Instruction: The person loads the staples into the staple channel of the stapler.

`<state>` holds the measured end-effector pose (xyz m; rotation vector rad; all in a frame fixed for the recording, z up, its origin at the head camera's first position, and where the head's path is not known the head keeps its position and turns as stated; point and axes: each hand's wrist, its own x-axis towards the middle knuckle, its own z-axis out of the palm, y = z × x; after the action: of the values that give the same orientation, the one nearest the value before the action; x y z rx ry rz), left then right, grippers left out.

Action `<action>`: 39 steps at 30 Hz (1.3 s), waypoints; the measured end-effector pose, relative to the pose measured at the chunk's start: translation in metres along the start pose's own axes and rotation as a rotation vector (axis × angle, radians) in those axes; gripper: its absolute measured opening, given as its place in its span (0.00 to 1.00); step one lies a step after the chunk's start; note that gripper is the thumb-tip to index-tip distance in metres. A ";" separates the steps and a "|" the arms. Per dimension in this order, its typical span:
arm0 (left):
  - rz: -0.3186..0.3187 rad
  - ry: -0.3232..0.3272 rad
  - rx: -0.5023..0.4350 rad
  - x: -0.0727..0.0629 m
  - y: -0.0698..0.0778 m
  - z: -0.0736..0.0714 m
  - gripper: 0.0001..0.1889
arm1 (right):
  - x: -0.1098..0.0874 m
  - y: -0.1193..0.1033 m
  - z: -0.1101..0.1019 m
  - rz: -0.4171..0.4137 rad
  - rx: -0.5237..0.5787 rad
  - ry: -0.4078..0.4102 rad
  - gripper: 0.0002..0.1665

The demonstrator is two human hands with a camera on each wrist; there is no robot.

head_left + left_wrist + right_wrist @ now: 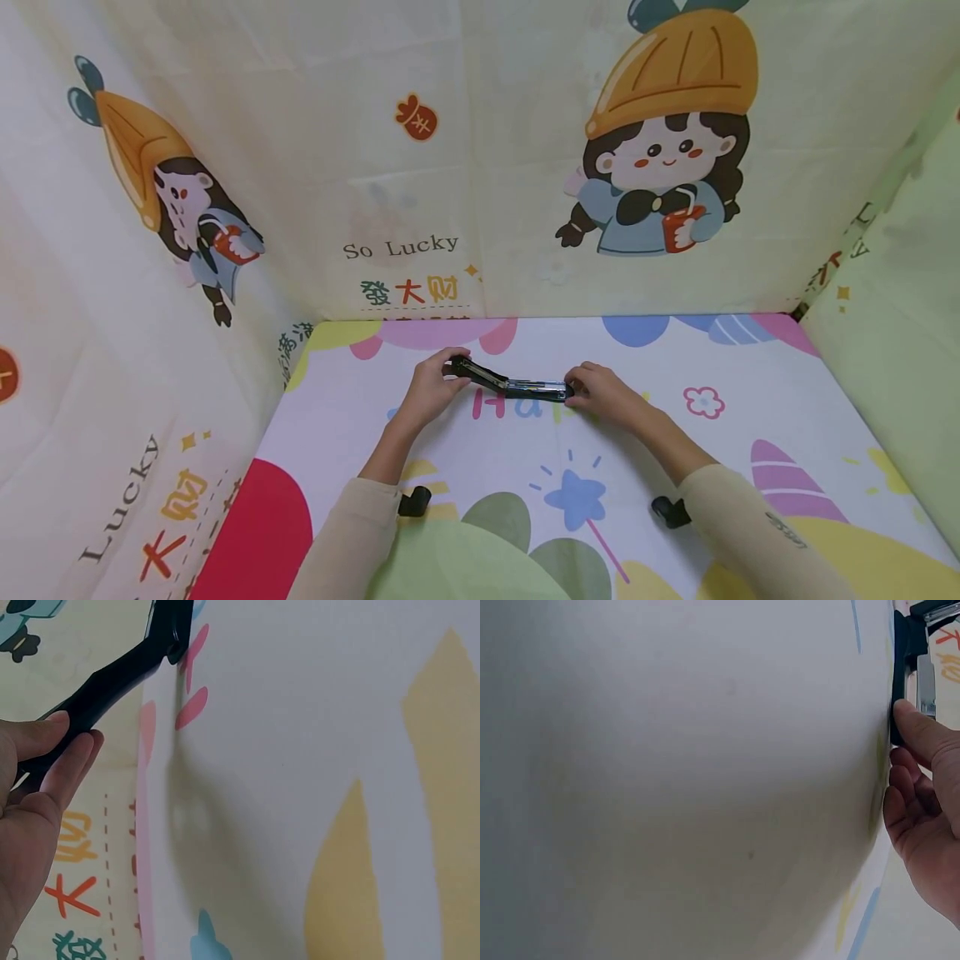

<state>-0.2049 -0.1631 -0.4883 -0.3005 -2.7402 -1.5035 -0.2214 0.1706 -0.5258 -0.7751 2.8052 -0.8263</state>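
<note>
Both hands hold a long black hinged tool (537, 390) with silver metal parts along its inner side; its exact kind is unclear. It stands unfolded in a wide bend. My left hand (433, 387) pinches the raised left end between thumb and fingers. In the left wrist view, that smooth black arm (124, 677) slopes up to the hinge, with the left hand (37, 795) at its lower end. At the other end, my right hand (603, 393) pinches the tip close to the tabletop. The right wrist view shows the right hand's (930, 802) thumb on the black edge beside a silver piece (926, 682).
A white table (637, 458) with colourful printed shapes lies beneath the hands. Cream printed cloth (510, 167) hangs behind it and along both sides. A dark wrist device (415, 502) sits at the left sleeve, another (670, 512) at the right.
</note>
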 end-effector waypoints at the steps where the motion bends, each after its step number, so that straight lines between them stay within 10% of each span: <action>1: 0.000 0.000 0.000 0.000 0.000 0.000 0.26 | 0.000 0.000 0.001 0.002 0.002 0.001 0.19; 24: 0.098 -0.062 -0.103 0.015 0.036 0.033 0.24 | 0.003 -0.003 0.000 0.049 0.030 -0.012 0.18; 39: 0.269 -0.140 0.083 0.032 0.050 0.073 0.19 | 0.001 -0.001 -0.001 0.011 0.021 0.014 0.17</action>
<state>-0.2208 -0.0703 -0.4833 -0.7644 -2.7158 -1.3447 -0.2217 0.1694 -0.5243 -0.7530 2.8050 -0.8615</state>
